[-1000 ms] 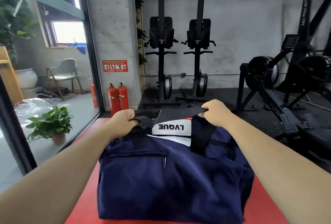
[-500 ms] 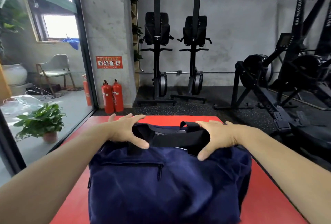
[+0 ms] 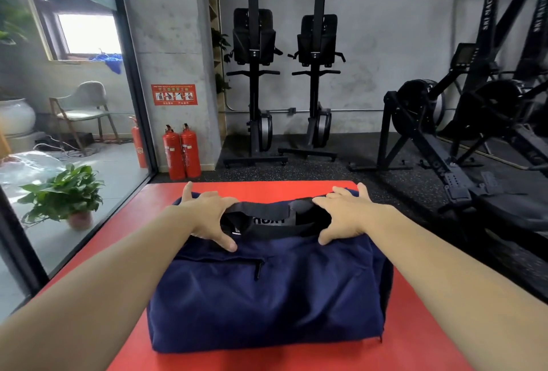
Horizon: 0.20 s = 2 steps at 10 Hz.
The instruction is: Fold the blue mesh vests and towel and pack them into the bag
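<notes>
A navy blue duffel bag lies on a red mat, its black handles lying across the top. A strip of white fabric with black lettering shows in the gap under the handles. My left hand rests flat on the bag's top left, fingers spread, thumb toward me. My right hand lies flat on the top right in the same way. Neither hand grips anything. No vests or towel show outside the bag.
Two red fire extinguishers stand by a concrete pillar beyond the mat. Black gym machines fill the floor behind and to the right. A glass wall runs along the left, with a potted plant behind it.
Both hands let go of the black handles they had been pulling up and now lie flat on the bag's top. The handles dropped onto the bag.
</notes>
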{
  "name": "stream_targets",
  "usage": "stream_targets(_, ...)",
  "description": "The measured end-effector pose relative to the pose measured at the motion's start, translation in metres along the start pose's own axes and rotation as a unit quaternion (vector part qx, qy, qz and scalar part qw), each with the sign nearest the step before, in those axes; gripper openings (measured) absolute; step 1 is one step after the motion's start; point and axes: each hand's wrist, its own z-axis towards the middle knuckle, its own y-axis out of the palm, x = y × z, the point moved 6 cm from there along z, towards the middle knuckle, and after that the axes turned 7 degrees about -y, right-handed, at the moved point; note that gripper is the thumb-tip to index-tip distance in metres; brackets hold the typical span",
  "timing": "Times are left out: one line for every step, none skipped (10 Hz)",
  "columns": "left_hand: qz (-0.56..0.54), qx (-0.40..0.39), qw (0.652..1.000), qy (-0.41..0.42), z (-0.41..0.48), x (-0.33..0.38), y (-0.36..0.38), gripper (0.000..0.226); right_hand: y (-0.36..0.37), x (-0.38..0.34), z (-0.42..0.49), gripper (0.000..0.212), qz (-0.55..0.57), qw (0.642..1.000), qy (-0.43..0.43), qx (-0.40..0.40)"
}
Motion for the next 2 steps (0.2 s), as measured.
stream_targets(-0.004,0.010,1.000,-0.018,-0.028,0.005,-0.010,0.128,-0.005,-0.003,-0.027,0.096,0.066,0.997,0.023,0.016)
stream_targets(-0.040,0.069,0.997,0.006,-0.054,0.025,-0.015,0.123,-0.007,-0.005,-0.057,0.091,0.123,0.988,0.050,0.082)
